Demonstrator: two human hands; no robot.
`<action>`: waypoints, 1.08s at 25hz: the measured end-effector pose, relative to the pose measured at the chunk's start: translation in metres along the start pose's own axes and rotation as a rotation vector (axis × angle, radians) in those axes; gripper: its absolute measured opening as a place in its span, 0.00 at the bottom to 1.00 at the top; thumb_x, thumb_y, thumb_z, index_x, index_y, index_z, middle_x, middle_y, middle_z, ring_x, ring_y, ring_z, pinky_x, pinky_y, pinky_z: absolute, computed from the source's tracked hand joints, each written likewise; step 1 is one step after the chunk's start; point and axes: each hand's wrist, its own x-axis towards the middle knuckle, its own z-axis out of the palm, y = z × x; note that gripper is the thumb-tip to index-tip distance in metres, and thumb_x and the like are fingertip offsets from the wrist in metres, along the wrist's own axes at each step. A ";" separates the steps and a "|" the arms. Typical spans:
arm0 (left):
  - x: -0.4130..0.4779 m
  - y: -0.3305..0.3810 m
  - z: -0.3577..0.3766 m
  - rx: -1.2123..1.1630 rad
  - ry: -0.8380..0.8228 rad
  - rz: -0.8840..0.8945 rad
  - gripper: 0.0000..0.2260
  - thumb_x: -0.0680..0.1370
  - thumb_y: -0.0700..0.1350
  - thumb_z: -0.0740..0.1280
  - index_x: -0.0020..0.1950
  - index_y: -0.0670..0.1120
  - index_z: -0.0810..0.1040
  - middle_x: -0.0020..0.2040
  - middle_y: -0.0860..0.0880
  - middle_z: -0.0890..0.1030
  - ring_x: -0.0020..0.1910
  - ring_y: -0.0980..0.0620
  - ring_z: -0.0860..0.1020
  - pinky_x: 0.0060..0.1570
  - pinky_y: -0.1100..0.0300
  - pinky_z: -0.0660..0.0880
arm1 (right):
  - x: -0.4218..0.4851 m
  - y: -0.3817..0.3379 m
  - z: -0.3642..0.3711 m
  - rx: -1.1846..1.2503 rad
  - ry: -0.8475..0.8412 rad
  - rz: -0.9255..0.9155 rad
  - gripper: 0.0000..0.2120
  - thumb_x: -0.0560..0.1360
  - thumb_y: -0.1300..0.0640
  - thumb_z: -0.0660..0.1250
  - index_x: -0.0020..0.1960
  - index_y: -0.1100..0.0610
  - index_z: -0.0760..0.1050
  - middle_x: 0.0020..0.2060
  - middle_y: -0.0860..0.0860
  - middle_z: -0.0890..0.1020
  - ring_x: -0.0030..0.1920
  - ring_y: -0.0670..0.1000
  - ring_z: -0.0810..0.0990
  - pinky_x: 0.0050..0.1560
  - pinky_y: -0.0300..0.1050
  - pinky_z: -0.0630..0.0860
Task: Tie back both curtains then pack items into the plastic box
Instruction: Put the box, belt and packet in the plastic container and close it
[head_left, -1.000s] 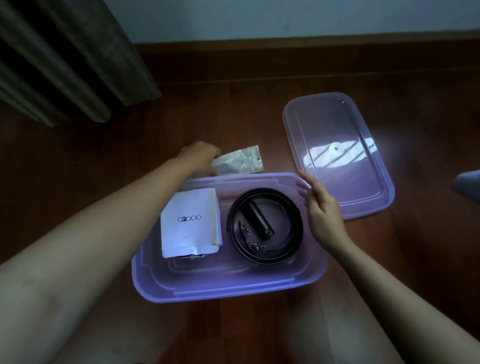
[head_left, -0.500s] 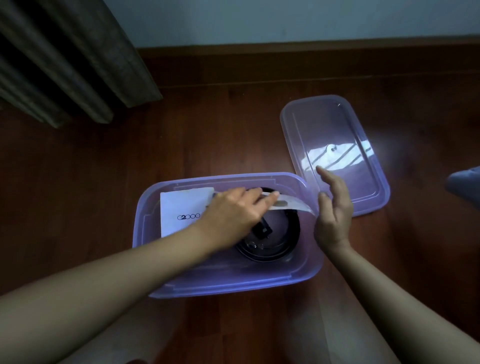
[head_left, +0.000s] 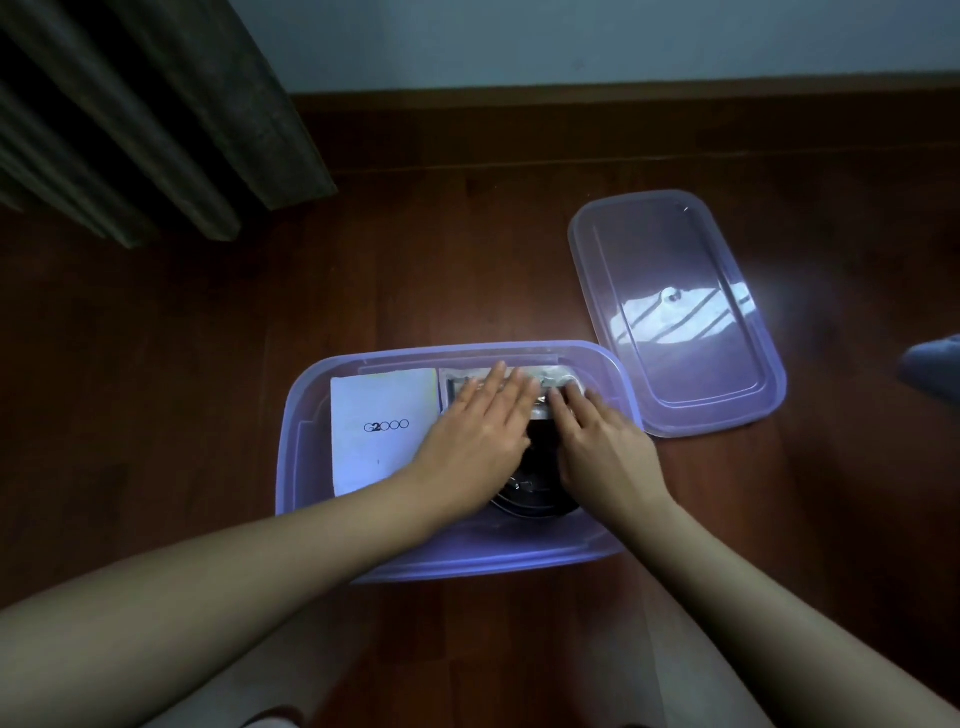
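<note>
The purple plastic box (head_left: 306, 415) sits open on the wooden floor in front of me. Inside at the left lies a white pouch printed G2000 (head_left: 382, 415). A coiled black belt (head_left: 540, 493) fills the right half, partly hidden by my hands. A silvery flat packet (head_left: 550, 375) lies on top of the belt along the box's far wall. My left hand (head_left: 480, 434) and my right hand (head_left: 597, 447) both rest flat on the packet, fingers spread, gripping nothing.
The box's purple lid (head_left: 675, 312) lies on the floor to the right, touching the box's corner. A dark curtain (head_left: 130, 114) hangs at the upper left. A wooden skirting board (head_left: 623, 109) runs along the wall. A grey-blue object (head_left: 935, 366) pokes in at the right edge.
My left hand brought the silvery packet from the floor behind the box into the box and laid it over the belt. My right hand moved from the box's right rim onto the packet.
</note>
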 end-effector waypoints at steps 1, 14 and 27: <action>-0.010 -0.004 -0.006 -0.018 0.019 -0.063 0.26 0.73 0.50 0.55 0.64 0.37 0.74 0.62 0.39 0.78 0.62 0.40 0.76 0.56 0.44 0.74 | -0.001 -0.001 -0.001 -0.015 -0.019 0.005 0.24 0.66 0.59 0.56 0.59 0.62 0.78 0.54 0.59 0.82 0.49 0.59 0.83 0.37 0.46 0.80; -0.063 -0.040 0.013 -0.043 -0.151 -0.214 0.33 0.76 0.59 0.51 0.74 0.37 0.54 0.73 0.38 0.62 0.71 0.39 0.61 0.65 0.42 0.62 | 0.013 0.072 0.008 0.961 0.208 1.928 0.48 0.64 0.33 0.68 0.69 0.67 0.62 0.69 0.60 0.66 0.66 0.61 0.69 0.68 0.56 0.65; 0.003 -0.082 -0.065 -1.121 0.367 -0.673 0.23 0.81 0.54 0.50 0.72 0.45 0.65 0.69 0.54 0.68 0.68 0.53 0.68 0.67 0.58 0.64 | 0.031 0.106 -0.053 1.879 0.818 1.278 0.18 0.69 0.71 0.63 0.56 0.58 0.72 0.39 0.50 0.81 0.29 0.47 0.79 0.32 0.40 0.76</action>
